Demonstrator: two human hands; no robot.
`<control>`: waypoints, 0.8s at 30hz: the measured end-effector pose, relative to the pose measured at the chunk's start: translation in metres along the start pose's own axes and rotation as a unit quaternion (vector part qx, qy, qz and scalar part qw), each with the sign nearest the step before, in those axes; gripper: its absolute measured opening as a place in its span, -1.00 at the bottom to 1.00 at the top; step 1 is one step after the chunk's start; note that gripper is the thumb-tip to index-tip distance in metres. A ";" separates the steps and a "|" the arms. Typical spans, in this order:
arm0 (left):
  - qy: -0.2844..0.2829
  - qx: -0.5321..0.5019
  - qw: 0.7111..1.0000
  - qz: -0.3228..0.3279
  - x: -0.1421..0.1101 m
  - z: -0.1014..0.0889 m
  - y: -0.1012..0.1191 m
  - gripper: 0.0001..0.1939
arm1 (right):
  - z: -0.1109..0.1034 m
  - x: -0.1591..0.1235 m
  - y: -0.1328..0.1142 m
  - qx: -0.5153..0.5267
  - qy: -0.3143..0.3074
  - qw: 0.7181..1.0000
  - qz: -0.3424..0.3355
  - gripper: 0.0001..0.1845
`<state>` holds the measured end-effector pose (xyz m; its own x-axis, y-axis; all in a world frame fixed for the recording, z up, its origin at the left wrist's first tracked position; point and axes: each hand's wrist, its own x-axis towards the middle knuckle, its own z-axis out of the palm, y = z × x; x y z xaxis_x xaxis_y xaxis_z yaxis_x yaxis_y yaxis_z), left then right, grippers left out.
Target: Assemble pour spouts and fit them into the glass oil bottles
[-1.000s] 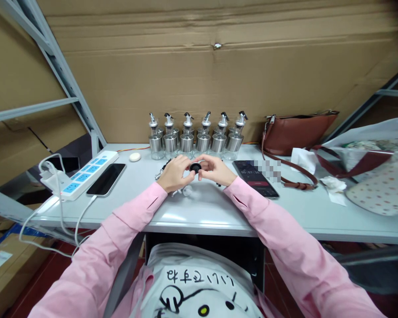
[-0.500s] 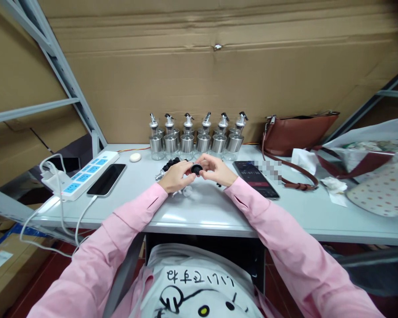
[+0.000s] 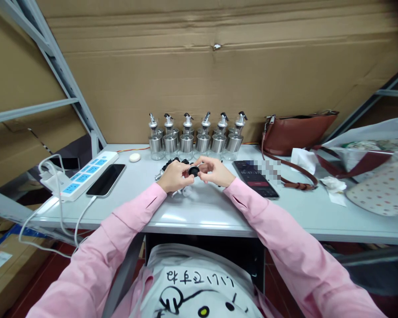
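Between my two hands is a round black pourer stopper [image 3: 193, 171] with a silvery rim, its round face toward me. My left hand [image 3: 175, 176] pinches its left side with thumb and fingers. From the right, my right hand [image 3: 217, 172] has its thumb and fingertips closed on the other side. A pile of black and silver pourer parts [image 3: 169, 164] lies just behind my left hand, which partly hides it. Beneath my left fingers, clear plastic pieces [image 3: 187, 191] rest on the table [image 3: 205, 212].
Several glass oil bottles [image 3: 186, 143] with steel bands and pour spouts stand in rows at the back. A power strip [image 3: 89, 174], a phone [image 3: 106, 180] and a white disc [image 3: 135, 157] lie left. Rightward are another phone [image 3: 257, 180], a brown bag [image 3: 295, 132] and tissues [image 3: 303, 161].
The stopper has moved slightly left and tilted, so more of its silvery rim shows. Both hands stay closed on it and have barely shifted.
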<state>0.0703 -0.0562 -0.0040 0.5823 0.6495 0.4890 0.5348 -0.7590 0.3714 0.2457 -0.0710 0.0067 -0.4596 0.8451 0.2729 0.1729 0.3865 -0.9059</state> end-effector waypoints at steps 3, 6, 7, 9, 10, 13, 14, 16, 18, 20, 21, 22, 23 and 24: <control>-0.006 0.022 1.000 0.001 0.000 -0.001 0.001 -0.83 | -0.001 0.000 0.003 0.004 -0.003 1.000 0.001 -0.77; -0.006 0.030 1.000 0.006 0.000 -0.002 0.001 -0.82 | -0.002 0.000 0.005 -0.011 -0.001 1.000 -0.001 -0.78; -0.005 0.028 1.000 0.008 0.000 -0.002 0.001 -0.82 | -0.002 0.000 0.005 -0.018 0.001 1.000 0.000 -0.78; -0.003 0.024 1.000 0.012 0.000 -0.002 0.001 -0.82 | -0.001 0.000 0.004 -0.030 0.006 1.000 -0.001 -0.80; -0.002 0.024 1.000 0.013 0.000 -0.002 0.001 -0.82 | -0.001 0.000 0.003 -0.037 0.010 0.999 -0.005 -0.81; -0.004 0.026 0.999 0.018 0.000 -0.002 0.002 -0.83 | 0.000 0.000 0.002 -0.059 0.023 0.998 -0.029 -0.84; -0.004 0.027 0.999 0.020 0.000 -0.002 0.002 -0.83 | 0.000 0.001 0.002 -0.067 0.024 0.997 -0.036 -0.84; -0.004 0.029 0.999 0.023 0.000 -0.002 0.003 -0.83 | 0.000 0.001 0.003 -0.080 0.023 0.996 -0.044 -0.85; -0.002 0.032 0.999 0.028 -0.001 -0.002 0.004 -0.83 | -0.001 0.001 0.003 -0.090 0.023 0.994 -0.051 -0.86; 0.001 0.036 0.999 0.036 -0.001 -0.002 0.004 -0.83 | -0.001 0.000 0.003 -0.092 0.025 0.994 -0.055 -0.86; 0.004 0.040 0.998 0.041 -0.001 -0.003 0.004 -0.83 | -0.002 0.000 0.003 -0.087 0.023 0.995 -0.052 -0.85; 0.009 0.047 0.998 0.049 -0.001 -0.003 0.003 -0.83 | -0.003 0.000 0.002 -0.075 0.019 0.996 -0.046 -0.84; 0.016 0.056 0.997 0.059 -0.002 -0.004 0.003 -0.84 | -0.004 0.000 0.001 -0.055 0.010 0.998 -0.039 -0.82; 0.026 0.066 0.995 0.071 -0.002 -0.005 0.003 -0.84 | -0.005 0.000 0.000 -0.029 -0.001 0.999 -0.034 -0.79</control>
<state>0.0677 -0.0594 0.0000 0.6271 0.5297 0.5711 0.5262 -0.8287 0.1908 0.2503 -0.0688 0.0083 -0.4744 0.8154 0.3317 0.1919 0.4635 -0.8651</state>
